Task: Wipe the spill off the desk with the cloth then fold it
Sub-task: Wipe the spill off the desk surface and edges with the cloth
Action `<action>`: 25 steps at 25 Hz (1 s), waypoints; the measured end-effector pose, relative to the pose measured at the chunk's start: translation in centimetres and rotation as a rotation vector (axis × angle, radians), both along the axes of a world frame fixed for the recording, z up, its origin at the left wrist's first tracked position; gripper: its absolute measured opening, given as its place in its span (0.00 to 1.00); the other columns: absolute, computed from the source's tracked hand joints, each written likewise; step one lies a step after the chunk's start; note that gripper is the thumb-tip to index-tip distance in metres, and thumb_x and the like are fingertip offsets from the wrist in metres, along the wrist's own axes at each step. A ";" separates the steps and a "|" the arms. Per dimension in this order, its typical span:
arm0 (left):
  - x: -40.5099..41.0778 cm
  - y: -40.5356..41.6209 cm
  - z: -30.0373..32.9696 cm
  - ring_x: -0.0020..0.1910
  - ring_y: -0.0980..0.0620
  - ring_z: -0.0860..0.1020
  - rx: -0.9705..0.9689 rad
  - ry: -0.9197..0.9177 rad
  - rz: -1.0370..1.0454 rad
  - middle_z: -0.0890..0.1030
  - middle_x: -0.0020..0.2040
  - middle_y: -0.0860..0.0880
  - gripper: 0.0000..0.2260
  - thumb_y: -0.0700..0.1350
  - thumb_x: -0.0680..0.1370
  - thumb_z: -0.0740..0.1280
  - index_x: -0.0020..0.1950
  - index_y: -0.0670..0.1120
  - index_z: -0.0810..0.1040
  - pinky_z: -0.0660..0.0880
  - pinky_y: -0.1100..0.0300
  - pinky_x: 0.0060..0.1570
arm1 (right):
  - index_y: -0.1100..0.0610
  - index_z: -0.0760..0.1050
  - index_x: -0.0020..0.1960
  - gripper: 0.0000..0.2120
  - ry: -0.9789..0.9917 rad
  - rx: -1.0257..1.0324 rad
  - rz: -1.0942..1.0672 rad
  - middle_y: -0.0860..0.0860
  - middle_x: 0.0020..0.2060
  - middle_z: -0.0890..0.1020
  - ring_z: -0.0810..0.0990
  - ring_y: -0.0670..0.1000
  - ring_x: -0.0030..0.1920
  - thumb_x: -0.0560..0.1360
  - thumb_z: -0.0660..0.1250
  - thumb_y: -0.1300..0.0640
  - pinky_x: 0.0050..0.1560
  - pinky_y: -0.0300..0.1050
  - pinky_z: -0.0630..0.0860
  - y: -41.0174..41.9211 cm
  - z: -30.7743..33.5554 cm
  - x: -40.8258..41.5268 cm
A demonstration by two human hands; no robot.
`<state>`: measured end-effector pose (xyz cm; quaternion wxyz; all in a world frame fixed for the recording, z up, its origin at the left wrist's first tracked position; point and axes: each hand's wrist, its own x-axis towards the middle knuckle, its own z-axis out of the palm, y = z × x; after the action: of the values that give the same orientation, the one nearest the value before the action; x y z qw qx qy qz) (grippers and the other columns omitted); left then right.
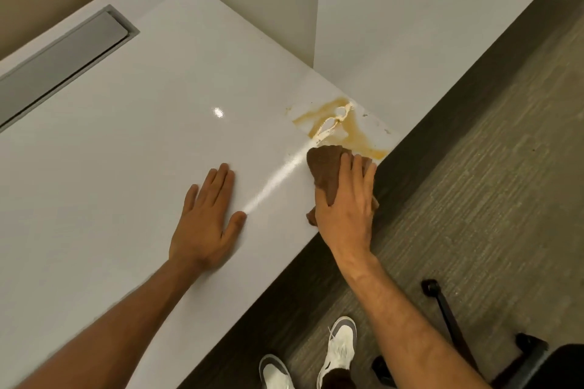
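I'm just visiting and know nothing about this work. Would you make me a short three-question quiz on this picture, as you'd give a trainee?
1. True or false: the brown cloth already covers the whole spill.
2. Which hand presses on the cloth? A) left hand B) right hand C) both
3. Fill in: the left hand lies flat on the bare ____.

Key
1. False: the yellowish spill lies mostly uncovered beyond the cloth, near the desk edge.
2. B: the right hand's fingers lie over the bunched cloth.
3. desk: its fingers are straight and it holds nothing.
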<state>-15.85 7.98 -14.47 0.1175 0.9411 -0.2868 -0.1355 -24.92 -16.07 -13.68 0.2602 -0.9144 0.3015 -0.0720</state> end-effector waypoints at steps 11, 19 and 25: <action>0.0 -0.3 0.2 0.82 0.56 0.39 0.000 0.016 0.027 0.40 0.84 0.55 0.34 0.60 0.83 0.50 0.83 0.52 0.39 0.39 0.51 0.81 | 0.61 0.62 0.77 0.34 -0.021 -0.150 0.197 0.61 0.74 0.69 0.62 0.63 0.77 0.75 0.69 0.53 0.76 0.58 0.62 1.0 -0.2 7.1; 0.1 -0.5 0.3 0.83 0.56 0.40 0.014 0.009 0.031 0.41 0.84 0.55 0.33 0.61 0.83 0.48 0.84 0.52 0.40 0.36 0.54 0.80 | 0.54 0.73 0.71 0.24 -0.238 0.386 0.276 0.51 0.65 0.80 0.74 0.52 0.70 0.76 0.70 0.58 0.68 0.54 0.74 4.1 1.6 10.3; 0.1 -0.5 0.3 0.82 0.56 0.39 0.005 0.005 0.033 0.39 0.84 0.56 0.33 0.62 0.83 0.48 0.83 0.52 0.39 0.34 0.55 0.80 | 0.52 0.68 0.74 0.25 -0.475 0.481 -0.038 0.48 0.67 0.77 0.73 0.47 0.69 0.78 0.68 0.58 0.68 0.42 0.72 2.1 4.5 12.8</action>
<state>-15.71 7.47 -14.20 0.1178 0.9457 -0.2706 -0.1365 -12.08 -13.96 -9.20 0.5302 -0.7787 0.2580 -0.2145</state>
